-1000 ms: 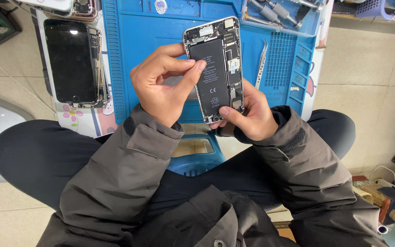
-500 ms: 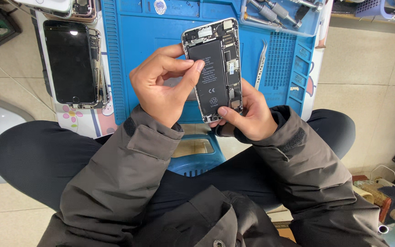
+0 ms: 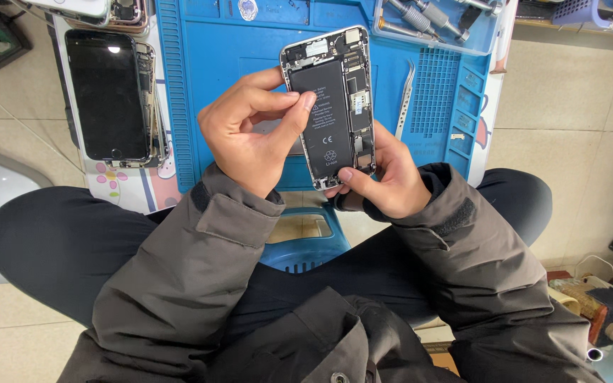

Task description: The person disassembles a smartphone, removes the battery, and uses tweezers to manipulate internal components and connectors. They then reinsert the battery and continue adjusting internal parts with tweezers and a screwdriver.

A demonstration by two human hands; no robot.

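Almost nothing has shifted since the earlier frames: the opened phone (image 3: 331, 106) sits a touch more upright in the centre of the frame, and both hands keep the same grip on it. Its back half faces up with the screen gone, showing the black battery (image 3: 328, 117) and small metal parts along its right edge.

From the left, the left hand (image 3: 250, 131) curls in, thumb and forefinger closed together on the battery's upper left edge. Below and to the right, the right hand (image 3: 384, 177) cradles the phone's lower end, its thumb pressed on the bottom corner. That steadiness suggests slow, careful picking at the battery.

Behind the phone lies a blue work mat (image 3: 214, 57), with tweezers (image 3: 406, 99) just right of the phone and a tray of screwdrivers (image 3: 427, 18) at upper right. At upper left rests a detached dark screen (image 3: 108, 96).
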